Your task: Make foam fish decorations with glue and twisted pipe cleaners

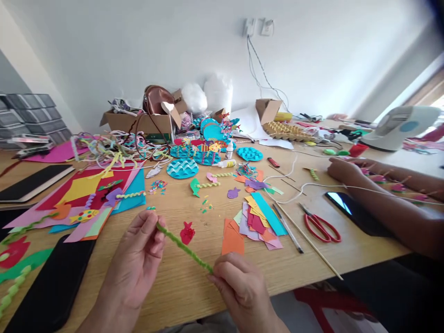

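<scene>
A green pipe cleaner [187,250] is stretched slantwise above the table between my two hands. My left hand [140,252] pinches its upper end between thumb and fingertips. Its lower end is gripped in my right hand [239,282], with the fingers curled over it. Just beyond the pipe cleaner lies a red paper fish [188,232]. Farther off are a purple paper fish [233,192] and a green paper fish [194,187] with a twisted pale stem.
Red-handled scissors [321,226], a wooden stick [312,245] and paper scraps [258,217] lie to the right. A black phone [52,282] rests at left. Another person's arms [378,194] reach in from the right. Blue discs [182,168] and a cardboard box [128,124] stand behind.
</scene>
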Motion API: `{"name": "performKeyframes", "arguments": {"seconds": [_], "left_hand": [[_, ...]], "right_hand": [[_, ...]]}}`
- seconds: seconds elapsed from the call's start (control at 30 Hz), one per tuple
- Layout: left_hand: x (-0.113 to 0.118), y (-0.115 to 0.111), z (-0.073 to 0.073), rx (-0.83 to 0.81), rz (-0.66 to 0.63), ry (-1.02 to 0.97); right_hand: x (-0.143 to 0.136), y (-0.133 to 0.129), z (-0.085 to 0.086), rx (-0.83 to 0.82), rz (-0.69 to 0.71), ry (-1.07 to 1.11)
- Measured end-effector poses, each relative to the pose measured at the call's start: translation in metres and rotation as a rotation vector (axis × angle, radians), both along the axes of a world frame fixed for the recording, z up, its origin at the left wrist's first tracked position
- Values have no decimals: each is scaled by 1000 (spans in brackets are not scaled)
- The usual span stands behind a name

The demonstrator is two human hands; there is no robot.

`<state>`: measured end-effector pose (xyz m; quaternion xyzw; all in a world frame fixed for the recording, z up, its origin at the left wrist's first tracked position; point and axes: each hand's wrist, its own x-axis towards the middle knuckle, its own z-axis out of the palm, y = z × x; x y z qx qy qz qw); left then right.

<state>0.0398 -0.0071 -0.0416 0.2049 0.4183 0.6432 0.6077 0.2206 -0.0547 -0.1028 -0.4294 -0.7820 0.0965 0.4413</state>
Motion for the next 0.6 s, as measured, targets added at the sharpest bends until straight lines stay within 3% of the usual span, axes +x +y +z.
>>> {"name": "performKeyframes", "arguments": {"seconds": [0.13,0.27,0.37,0.47,0.53,0.6], "left_hand": [[4,-4,1,-10,-84,-25],[9,-6,4,-14,-146,-76],[12,-7,7,9,-177,7],[13,-8,6,33,-263,110],[14,-9,3,34,-338,135],[18,-10,0,28,-399,145]], "right_hand": [[5,0,2,26,-43,-67],[13,0,6,-68,-61,-188],[35,0,8,-164,-123,-207],[78,4,11,-297,-412,-178],[109,10,14,-385,-673,-279],[132,19,18,-486,-832,-429]]}}
